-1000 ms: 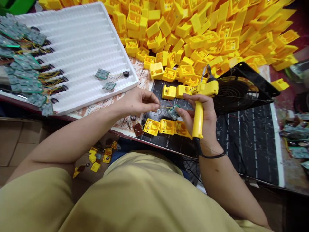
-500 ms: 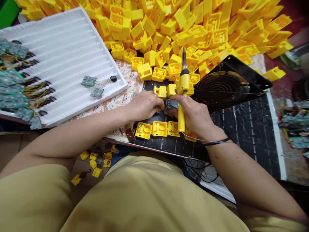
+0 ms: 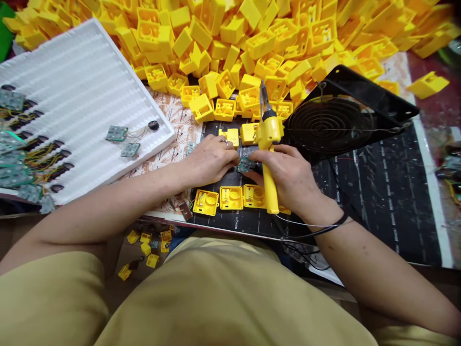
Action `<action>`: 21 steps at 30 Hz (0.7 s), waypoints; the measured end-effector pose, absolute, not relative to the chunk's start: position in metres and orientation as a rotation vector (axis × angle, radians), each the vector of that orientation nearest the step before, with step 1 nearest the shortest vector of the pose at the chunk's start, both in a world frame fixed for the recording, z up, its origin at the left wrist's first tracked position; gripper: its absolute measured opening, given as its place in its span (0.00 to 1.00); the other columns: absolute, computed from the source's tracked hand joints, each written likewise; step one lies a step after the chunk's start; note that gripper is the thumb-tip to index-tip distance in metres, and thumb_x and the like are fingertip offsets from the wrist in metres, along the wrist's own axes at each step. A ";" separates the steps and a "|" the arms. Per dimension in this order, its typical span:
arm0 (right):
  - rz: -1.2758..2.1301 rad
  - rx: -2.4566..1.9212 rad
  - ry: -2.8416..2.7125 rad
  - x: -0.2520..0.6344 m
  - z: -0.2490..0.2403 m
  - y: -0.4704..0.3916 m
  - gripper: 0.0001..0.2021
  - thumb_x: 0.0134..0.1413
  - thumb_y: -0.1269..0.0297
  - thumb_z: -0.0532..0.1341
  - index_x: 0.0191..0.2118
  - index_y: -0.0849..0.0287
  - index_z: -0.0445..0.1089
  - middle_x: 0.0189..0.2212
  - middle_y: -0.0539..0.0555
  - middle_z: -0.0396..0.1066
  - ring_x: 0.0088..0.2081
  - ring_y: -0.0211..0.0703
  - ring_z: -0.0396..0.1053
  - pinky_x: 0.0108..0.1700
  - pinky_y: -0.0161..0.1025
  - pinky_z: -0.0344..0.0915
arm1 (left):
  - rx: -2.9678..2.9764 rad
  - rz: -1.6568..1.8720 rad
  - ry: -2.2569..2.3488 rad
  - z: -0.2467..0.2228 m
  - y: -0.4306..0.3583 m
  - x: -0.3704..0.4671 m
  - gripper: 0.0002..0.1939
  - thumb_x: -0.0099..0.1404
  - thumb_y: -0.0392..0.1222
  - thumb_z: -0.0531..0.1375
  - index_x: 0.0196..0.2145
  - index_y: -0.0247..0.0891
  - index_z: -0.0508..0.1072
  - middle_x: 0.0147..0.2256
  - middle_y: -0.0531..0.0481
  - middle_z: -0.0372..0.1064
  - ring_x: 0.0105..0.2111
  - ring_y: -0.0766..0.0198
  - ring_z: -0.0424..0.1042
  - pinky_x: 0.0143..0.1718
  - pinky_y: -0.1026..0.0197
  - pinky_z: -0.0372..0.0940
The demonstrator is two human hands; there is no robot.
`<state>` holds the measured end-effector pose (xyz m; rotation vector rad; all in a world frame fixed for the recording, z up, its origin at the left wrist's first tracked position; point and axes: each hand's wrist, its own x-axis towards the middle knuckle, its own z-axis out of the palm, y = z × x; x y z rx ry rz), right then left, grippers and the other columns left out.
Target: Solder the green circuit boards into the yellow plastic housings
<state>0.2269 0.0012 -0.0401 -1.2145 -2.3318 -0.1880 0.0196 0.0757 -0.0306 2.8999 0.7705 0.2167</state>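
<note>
My right hand (image 3: 288,175) is closed round the yellow soldering gun (image 3: 271,158), its metal tip pointing up and away. A small green circuit board (image 3: 246,165) sits between my two hands, at the right fingertips. My left hand (image 3: 212,161), a ring on one finger, has its fingers pressed together at the board's left side; what they pinch is hidden. Nearer me lies a row of open yellow cases (image 3: 231,198), partly covered by the gun's handle. Closed yellow boxes (image 3: 249,133) stand just beyond my hands.
A white foam tray (image 3: 86,96) with circuit boards and wired round parts is at the left. Yellow cases (image 3: 234,29) are heaped at the back. A black fan (image 3: 327,122) leans at the right. A brown board (image 3: 185,210) lies near the front edge.
The view has shifted, so the tray appears further left. The green board between my hands shows more plainly, and the soldering gun's tip leans more to the left.
</note>
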 end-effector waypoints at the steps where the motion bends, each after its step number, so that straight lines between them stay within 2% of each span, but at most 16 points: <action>1: -0.186 -1.211 -2.342 0.226 -0.041 0.002 0.11 0.62 0.62 0.60 0.48 0.58 0.64 0.34 0.51 0.73 0.35 0.42 0.72 0.49 0.42 0.65 | 2.913 0.229 0.756 -0.032 0.078 0.021 0.11 0.68 0.40 0.54 0.35 0.38 0.76 0.35 0.48 0.75 0.37 0.57 0.71 0.37 0.57 0.60; 8: -0.120 -1.134 -2.427 0.234 -0.039 0.010 0.10 0.63 0.65 0.58 0.49 0.58 0.64 0.31 0.50 0.72 0.34 0.41 0.71 0.51 0.45 0.65 | 3.024 0.242 0.685 -0.040 0.084 0.022 0.10 0.68 0.36 0.54 0.33 0.36 0.75 0.29 0.48 0.73 0.33 0.60 0.70 0.36 0.58 0.60; 13: -0.008 -1.046 -2.503 0.243 -0.035 0.014 0.10 0.64 0.70 0.55 0.50 0.56 0.62 0.32 0.48 0.73 0.37 0.38 0.73 0.56 0.43 0.64 | 2.861 0.320 0.674 -0.039 0.075 0.015 0.09 0.68 0.37 0.54 0.36 0.37 0.74 0.33 0.49 0.74 0.35 0.60 0.71 0.40 0.57 0.61; 21: 0.045 -1.075 -2.468 0.241 -0.034 0.011 0.09 0.65 0.66 0.55 0.49 0.56 0.63 0.36 0.50 0.75 0.39 0.39 0.74 0.55 0.45 0.66 | 2.754 0.275 0.795 -0.033 0.070 0.008 0.09 0.69 0.37 0.54 0.38 0.35 0.74 0.34 0.48 0.76 0.35 0.61 0.74 0.38 0.60 0.64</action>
